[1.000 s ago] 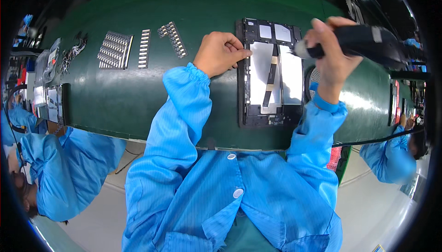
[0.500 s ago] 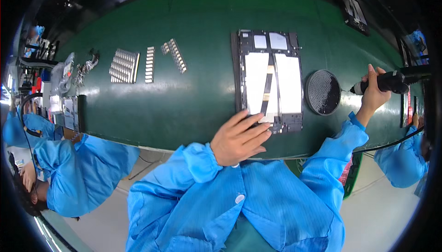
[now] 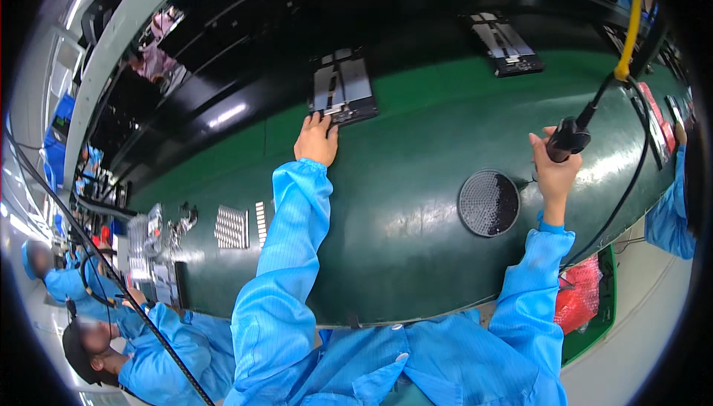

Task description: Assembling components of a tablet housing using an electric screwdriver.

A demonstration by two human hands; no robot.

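My left hand [image 3: 317, 142] reaches far forward, its fingers stretched onto the near edge of an opened tablet-like device [image 3: 342, 83] with pale panels and a black frame. The thumb lies beside the device's corner; whether it pinches is not plain. On the right, my right hand [image 3: 557, 179] is closed around a black electric screwdriver [image 3: 569, 140], whose cable runs upward. Its tip points left, close to a round dark dish [image 3: 469, 213] with a dimpled surface and small black pieces, likely screws, heaped on one side.
A second opened device [image 3: 506, 44] lies at the far right. Metal parts in a block [image 3: 232, 227] and a strip [image 3: 261, 222] lie left of my left arm. A yellow cord [image 3: 631, 31] hangs at right. Red wrapping [image 3: 579, 295] fills a green bin [image 3: 610, 309]. Co-workers sit at both sides.
The device has gone from in front of me to the far side of the table, my left hand with it. The view has tilted up. My right hand still grips the screwdriver.
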